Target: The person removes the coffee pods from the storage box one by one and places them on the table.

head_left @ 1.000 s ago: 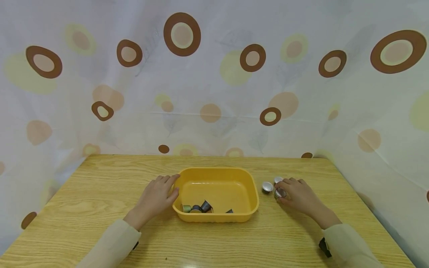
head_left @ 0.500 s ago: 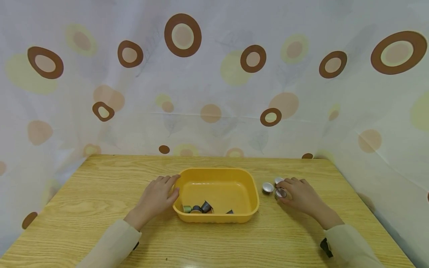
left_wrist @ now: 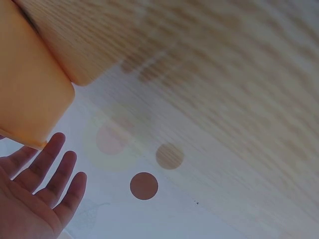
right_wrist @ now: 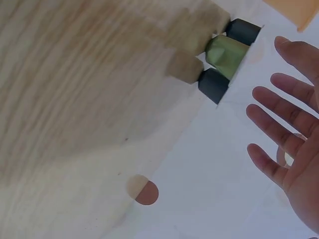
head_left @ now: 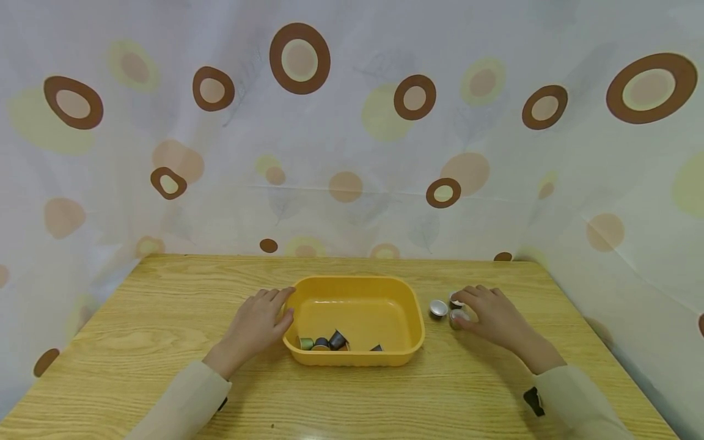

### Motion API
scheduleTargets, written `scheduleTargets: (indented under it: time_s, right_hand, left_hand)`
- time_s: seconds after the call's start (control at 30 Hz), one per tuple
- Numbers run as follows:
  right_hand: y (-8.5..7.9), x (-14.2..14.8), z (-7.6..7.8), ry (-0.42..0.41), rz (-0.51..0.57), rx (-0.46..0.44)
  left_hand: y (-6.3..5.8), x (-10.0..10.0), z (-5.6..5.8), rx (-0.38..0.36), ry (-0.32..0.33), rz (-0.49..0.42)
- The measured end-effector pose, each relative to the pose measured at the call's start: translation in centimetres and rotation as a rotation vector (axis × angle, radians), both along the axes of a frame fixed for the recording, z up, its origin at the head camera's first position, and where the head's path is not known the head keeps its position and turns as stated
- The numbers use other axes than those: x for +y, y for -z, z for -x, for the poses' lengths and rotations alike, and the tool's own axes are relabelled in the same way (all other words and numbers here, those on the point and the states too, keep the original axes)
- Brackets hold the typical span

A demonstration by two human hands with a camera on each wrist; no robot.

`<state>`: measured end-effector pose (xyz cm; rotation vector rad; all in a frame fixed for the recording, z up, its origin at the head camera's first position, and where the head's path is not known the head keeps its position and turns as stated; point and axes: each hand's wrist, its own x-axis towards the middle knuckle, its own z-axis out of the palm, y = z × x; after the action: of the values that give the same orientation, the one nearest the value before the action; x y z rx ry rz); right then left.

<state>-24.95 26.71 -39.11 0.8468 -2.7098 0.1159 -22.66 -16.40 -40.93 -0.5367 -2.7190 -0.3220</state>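
Three coffee capsules stand lid up on the table to the right of a yellow plastic tray point(head_left: 352, 359). Their silver lids face up. The right wrist view shows a green capsule point(right_wrist: 227, 56) between a dark capsule point(right_wrist: 243, 32) and another dark capsule point(right_wrist: 213, 85). Just over this group hovers my right hand point(head_left: 492, 319), thumb and fingers spread and apart from the capsules. My left hand point(head_left: 255, 324) rests its fingertips at the tray's left rim, fingers fairly straight. Several capsules lie inside the tray by its near wall, including a green capsule point(head_left: 305, 343) and a dark capsule point(head_left: 338, 340).
The wood-grain table point(head_left: 352, 403) carries the tray near its middle. A white patterned curtain point(head_left: 352, 122) closes off the back and both sides. Black straps show at both sleeves, one strap point(head_left: 533, 401) by the right cuff.
My right hand has lifted slightly, and its thumb and fingers have spread wider over the capsules. The left hand and tray stay put.
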Motion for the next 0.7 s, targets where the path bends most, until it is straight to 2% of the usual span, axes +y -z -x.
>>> scheduleTargets:
  time_s: [0.3, 0.7]
  right_hand:
    - [-0.8, -1.2, 0.3, -0.038, -0.010, 0.044]
    - [-1.8, -3.9, 0.0, -0.066, -0.020, 0.061]
  left_hand:
    - [0.2, -0.1, 0.1, 0.019, 0.006, 0.000]
    - [0.0, 0.0, 0.0, 0.015, 0.003, 0.004]
